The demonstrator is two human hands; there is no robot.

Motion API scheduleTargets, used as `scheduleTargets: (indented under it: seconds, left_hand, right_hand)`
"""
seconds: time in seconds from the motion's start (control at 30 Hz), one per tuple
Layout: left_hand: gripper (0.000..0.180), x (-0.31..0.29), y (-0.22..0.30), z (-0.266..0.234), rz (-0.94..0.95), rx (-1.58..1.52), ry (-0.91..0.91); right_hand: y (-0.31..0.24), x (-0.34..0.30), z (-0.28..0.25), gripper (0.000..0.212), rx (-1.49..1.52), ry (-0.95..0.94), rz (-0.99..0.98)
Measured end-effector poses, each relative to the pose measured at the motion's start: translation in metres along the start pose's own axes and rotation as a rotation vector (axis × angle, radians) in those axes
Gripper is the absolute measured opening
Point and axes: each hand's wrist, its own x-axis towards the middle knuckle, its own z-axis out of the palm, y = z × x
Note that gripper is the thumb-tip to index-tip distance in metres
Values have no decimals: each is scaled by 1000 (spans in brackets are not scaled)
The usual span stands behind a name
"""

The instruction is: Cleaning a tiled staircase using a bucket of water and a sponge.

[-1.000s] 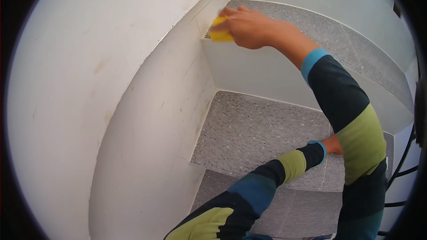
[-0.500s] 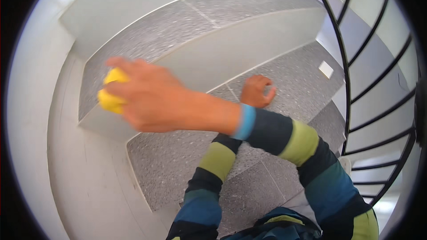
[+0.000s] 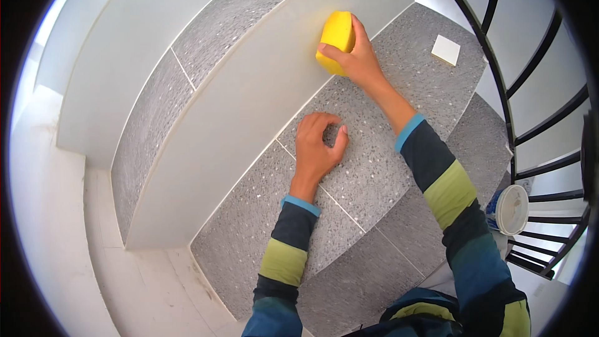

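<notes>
My right hand (image 3: 359,56) is wrapped round a yellow sponge (image 3: 337,36), thumb on the near side and fingers on the far side. The sponge is up against the pale grey riser (image 3: 262,78) of a curved stair, just above the step's back edge. Lower and to the left, my left hand (image 3: 317,150) rests on the speckled grey tread (image 3: 374,175). Its fingers are loosely bent, the thumb stands apart from them, and nothing is in it.
A small white square piece (image 3: 445,50) lies on the tread's right end. Black railing bars (image 3: 490,68) curve along the right side, and a white bucket (image 3: 513,211) stands beside them lower down. On the left runs a pale wall (image 3: 56,187).
My right hand has swept the sponge from the far left, where that arm crossed over the left one, to the right along the riser. The arms are now uncrossed, and the view has shifted.
</notes>
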Motion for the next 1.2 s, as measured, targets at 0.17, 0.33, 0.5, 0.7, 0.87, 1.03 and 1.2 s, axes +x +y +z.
scheduleTargets:
  seconds: [0.17,0.33,0.5,0.7,0.87,1.03,1.2]
  left_hand:
    - [13,0,-3,-1,-17,32,-21]
    - [13,0,-4,-5,-42,29,-24]
    - [7,-3,-4,1,-10,-28,-7]
    - [8,-9,-10,-4,-492,-314,51]
    - [12,-9,-13,6,-338,-248,272]
    - [13,2,-5,1,-295,-64,173]
    - [8,-3,-7,7,-310,-75,153]
  right_hand:
    - [-17,13,-15,77,346,79,83]
    - [-26,62,-23,73,268,286,-23]
    - [-15,76,11,65,-74,498,-129]
    - [-57,-7,73,75,-125,269,-294]
    - [-93,-78,79,71,61,-179,-250]
    - [-59,-6,17,62,250,170,-60]
    - [-47,18,65,82,30,380,-52]
